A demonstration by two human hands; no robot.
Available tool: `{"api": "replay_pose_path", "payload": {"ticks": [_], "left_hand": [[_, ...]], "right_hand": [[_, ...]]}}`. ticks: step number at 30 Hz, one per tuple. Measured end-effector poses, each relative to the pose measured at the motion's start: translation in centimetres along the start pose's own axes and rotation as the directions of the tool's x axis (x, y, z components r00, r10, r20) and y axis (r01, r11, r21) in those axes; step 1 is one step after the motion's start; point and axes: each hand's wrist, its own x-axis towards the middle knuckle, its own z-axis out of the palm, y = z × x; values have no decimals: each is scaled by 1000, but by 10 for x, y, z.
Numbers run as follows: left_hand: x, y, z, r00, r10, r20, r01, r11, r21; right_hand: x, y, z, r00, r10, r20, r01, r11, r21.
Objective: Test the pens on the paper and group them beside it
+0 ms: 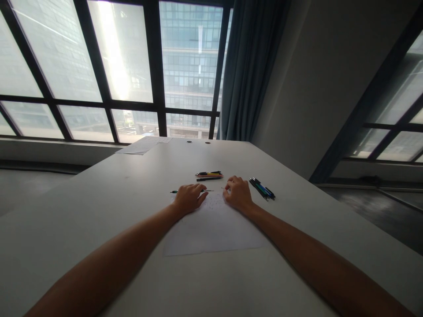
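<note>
On the white table, my left hand (190, 198) is closed around a dark pen (173, 192). One end of the pen shows left of the knuckles, and a thin, dark point sticks out to the right past my fingertips. My right hand (238, 193) is a short way to the right, its fingers curled into a pinch. A small, pale bit shows at those fingertips, too small to name. Both hands are over the far part of a white sheet of paper (214, 235) with faint marks near its top. The two hands are apart.
Beyond my hands lie a small group of pens (209, 174) and a single black pen (207, 179). Several blue, green and dark pens (262, 189) lie right of my right hand. More papers (139, 146) rest at the table's far left, before the windows and a blue curtain (247, 70).
</note>
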Motion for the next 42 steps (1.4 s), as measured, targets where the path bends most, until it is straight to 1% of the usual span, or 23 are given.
{"api": "replay_pose_path", "payload": {"ticks": [6,8,11,13,15,18,19,21,30,33,36,38,42], "left_hand": [[0,2,-3,1000,-14,22,14,1000,5],[0,2,-3,1000,-16,22,16,1000,5],[0,3,-3,1000,-10,11,10,1000,5],[0,3,-4,1000,4,0,-4,1000,7],[0,3,-4,1000,26,-2,-26,1000,16],[0,3,-4,999,52,7,-52,998,32],[0,3,-4,998,58,9,-58,998,36],[0,2,-4,997,71,8,-71,997,39],[1,0,-2,997,82,13,-82,996,36],[1,1,-1,998,56,4,-56,998,40],[1,1,0,1000,-5,-7,5,999,48],[1,0,0,997,-77,-17,78,995,59],[2,-3,1,972,-229,-45,232,971,56]], "right_hand": [[-1,4,1,996,52,68,-45,995,-91],[0,5,2,996,59,69,-52,994,-93],[1,4,-1,998,43,38,-41,997,-61],[1,1,-4,1000,-15,-7,15,1000,-3],[-1,-5,-7,990,-134,-40,137,987,84],[-5,-17,-10,942,-333,-48,335,917,215],[-6,-21,-10,927,-373,-48,373,895,245],[-7,-26,-10,914,-401,-56,401,876,269],[-7,-26,-9,921,-387,-39,383,885,266],[-7,-24,-8,937,-346,-54,347,901,261],[-4,-15,-6,962,-263,-74,273,929,251],[-3,-8,-5,973,-214,-83,228,941,249],[0,3,-4,988,-122,-96,143,958,247]]}}
